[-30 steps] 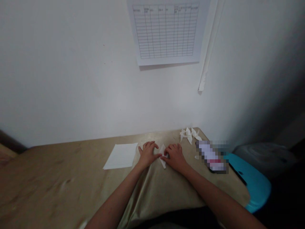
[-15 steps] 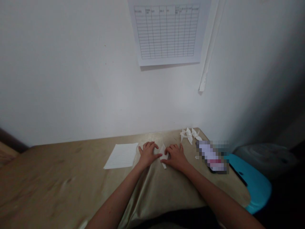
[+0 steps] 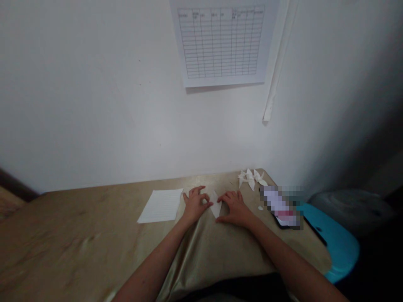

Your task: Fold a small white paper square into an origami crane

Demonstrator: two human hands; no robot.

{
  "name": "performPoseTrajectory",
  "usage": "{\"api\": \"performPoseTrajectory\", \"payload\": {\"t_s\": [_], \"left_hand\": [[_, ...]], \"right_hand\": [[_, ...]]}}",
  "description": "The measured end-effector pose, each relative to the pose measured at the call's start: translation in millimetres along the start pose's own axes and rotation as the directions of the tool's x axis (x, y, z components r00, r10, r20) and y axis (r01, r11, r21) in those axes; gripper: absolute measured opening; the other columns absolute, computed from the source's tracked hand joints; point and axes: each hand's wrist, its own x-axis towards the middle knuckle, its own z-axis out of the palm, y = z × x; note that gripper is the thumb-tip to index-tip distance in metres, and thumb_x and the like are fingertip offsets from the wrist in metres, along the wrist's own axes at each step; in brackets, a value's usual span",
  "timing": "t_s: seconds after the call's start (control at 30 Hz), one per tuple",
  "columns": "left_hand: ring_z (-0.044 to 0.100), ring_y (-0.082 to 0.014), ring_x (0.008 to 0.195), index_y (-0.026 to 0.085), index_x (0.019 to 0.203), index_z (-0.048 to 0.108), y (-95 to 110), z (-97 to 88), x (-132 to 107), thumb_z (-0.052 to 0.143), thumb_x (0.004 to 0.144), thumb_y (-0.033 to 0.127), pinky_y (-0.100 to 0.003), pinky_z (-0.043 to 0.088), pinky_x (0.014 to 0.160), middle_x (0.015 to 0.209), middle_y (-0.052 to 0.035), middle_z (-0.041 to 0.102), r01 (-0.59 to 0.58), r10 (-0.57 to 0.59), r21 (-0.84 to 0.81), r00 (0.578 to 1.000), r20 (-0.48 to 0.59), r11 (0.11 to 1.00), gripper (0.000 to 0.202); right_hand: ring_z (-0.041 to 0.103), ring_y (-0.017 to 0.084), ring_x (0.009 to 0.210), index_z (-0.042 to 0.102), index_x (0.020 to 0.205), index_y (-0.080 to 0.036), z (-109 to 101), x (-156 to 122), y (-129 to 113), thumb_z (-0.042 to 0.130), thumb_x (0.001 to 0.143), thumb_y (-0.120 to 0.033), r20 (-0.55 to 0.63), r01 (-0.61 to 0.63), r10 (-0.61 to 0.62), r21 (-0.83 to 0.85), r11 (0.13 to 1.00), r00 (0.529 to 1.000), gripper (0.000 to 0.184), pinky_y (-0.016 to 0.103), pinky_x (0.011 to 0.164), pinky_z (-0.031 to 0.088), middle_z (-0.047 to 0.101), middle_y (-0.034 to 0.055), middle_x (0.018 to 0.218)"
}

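Pinning the folded paper [image 3: 215, 206] flat on the table [image 3: 94, 235], left hand [image 3: 194, 204] and right hand [image 3: 235, 207] are pressing with spread-open fingers.

Bare table [image 3: 78, 235] lies open to my left beyond the lined sheet [image 3: 161, 205]; folded paper figures [image 3: 251, 178] crowd the right corner.

Table [image 3: 78, 235] holds lined sheet [image 3: 161, 205], paper figures [image 3: 250, 178], folded piece [image 3: 215, 205].
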Motion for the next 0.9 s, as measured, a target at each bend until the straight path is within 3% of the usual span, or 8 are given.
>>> {"api": "performPoseTrajectory", "payload": {"t_s": [0.2, 0.33, 0.43, 0.57, 0.7, 0.8, 0.9], "left_hand": [[0.038, -0.0330, 0.137, 0.025, 0.076, 0.073, -3.5, 0.9, 1.5, 0.075, 0.080, 0.034, -0.073, 0.011, 0.111, 0.148, -0.0011, 0.052, -0.020, 0.020, 0.007, 0.998, -0.061, 1.000, 0.010], [0.038, -0.0344, 0.137, 0.023, 0.074, 0.071, -3.0, 4.1, 1.4, 0.072, 0.083, 0.033, -0.077, 0.010, 0.110, 0.150, -0.0012, 0.051, -0.025, 0.026, 0.021, 0.998, -0.066, 0.999, 0.014], [0.039, -0.0346, 0.136, 0.023, 0.074, 0.070, -2.7, 6.1, 0.9, 0.070, 0.084, 0.034, -0.077, 0.011, 0.109, 0.149, -0.0010, 0.052, -0.020, 0.022, 0.031, 0.997, -0.070, 0.999, 0.015], [0.042, -0.0331, 0.135, 0.025, 0.086, 0.070, -4.5, 7.5, 0.2, 0.070, 0.085, 0.036, -0.074, 0.016, 0.110, 0.146, -0.0044, 0.053, -0.026, 0.029, 0.028, 0.992, -0.120, 0.999, 0.011], [0.042, -0.0291, 0.136, 0.025, 0.112, 0.065, -4.6, 5.0, -1.9, 0.070, 0.085, 0.028, -0.067, 0.020, 0.115, 0.146, -0.0116, 0.050, -0.078, 0.080, 0.019, 0.979, -0.186, 0.997, 0.027], [0.037, -0.0281, 0.141, 0.029, 0.108, 0.069, -3.0, 1.2, -5.2, 0.066, 0.086, 0.022, -0.066, 0.016, 0.117, 0.151, -0.0084, 0.043, -0.176, 0.183, 0.057, 0.972, -0.145, 0.983, 0.023], [0.029, -0.0337, 0.145, 0.040, 0.112, 0.072, -2.6, 0.5, -7.6, 0.068, 0.088, 0.034, -0.074, 0.009, 0.114, 0.160, -0.0035, 0.032, -0.225, 0.234, 0.112, 0.969, -0.079, 0.968, 0.025]], "right_hand": [[0.046, 0.029, 0.128, 0.066, 0.115, -0.029, -2.9, 1.1, 0.5, 0.082, 0.068, -0.037, -0.044, 0.015, -0.014, 0.033, 0.999, 0.999, 0.050, 0.060, 0.118, 0.009, 0.056, 0.0067, 0.128], [0.046, 0.027, 0.129, 0.069, 0.111, -0.030, -3.2, 0.8, -1.5, 0.069, 0.078, -0.021, -0.054, 0.066, -0.064, 0.032, 0.997, 0.996, 0.034, 0.064, 0.118, 0.002, 0.062, 0.0041, 0.128], [0.048, 0.026, 0.129, 0.071, 0.108, -0.034, -2.2, 0.1, -2.0, 0.060, 0.083, -0.014, -0.028, 0.098, -0.097, 0.046, 0.994, 0.995, 0.034, 0.068, 0.116, -0.005, 0.067, 0.0011, 0.125], [0.049, 0.027, 0.130, 0.074, 0.103, -0.034, -1.1, 0.7, -0.3, 0.061, 0.088, -0.022, -0.022, 0.078, -0.077, 0.071, 0.994, 0.997, 0.024, 0.071, 0.114, -0.010, 0.068, 0.0007, 0.126], [0.049, 0.027, 0.132, 0.074, 0.104, -0.035, -0.9, 1.9, 2.7, 0.062, 0.091, -0.030, -0.011, 0.068, -0.068, 0.084, 0.994, 0.998, 0.019, 0.072, 0.115, -0.009, 0.067, 0.0005, 0.130], [0.048, 0.027, 0.133, 0.072, 0.109, -0.035, -0.6, 1.8, 4.7, 0.062, 0.091, -0.026, 0.001, 0.062, -0.062, 0.088, 0.994, 0.998, 0.022, 0.072, 0.115, -0.008, 0.066, 0.0010, 0.132], [0.048, 0.027, 0.133, 0.072, 0.110, -0.035, 0.0, 1.0, 6.0, 0.062, 0.091, -0.025, -0.005, 0.065, -0.065, 0.079, 0.995, 0.998, 0.024, 0.071, 0.116, -0.005, 0.063, 0.0022, 0.134]]}}
